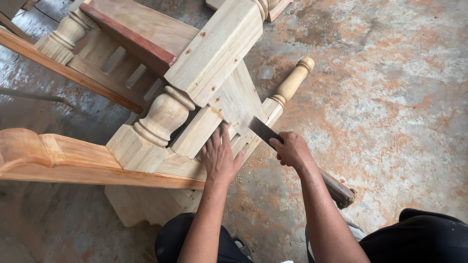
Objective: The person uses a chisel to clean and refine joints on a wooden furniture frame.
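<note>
A: Stained concrete floor [390, 97], and the frame [214, 53] lies tipped across it.

B: Right hand [292, 150] is closed round the chisel [263, 131], blade at the slat joint. Left hand [220, 158] lies flat and open on the wood, just beside the edge.

A: If the blade skids, I'd fear for those fingers, or a gouged slat.

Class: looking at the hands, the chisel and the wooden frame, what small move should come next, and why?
Probably a short push of the chisel along the joint. The right hand grips its blade, whose edge meets the pale wooden frame, while the left hand lies flat, bracing the wood.
</note>
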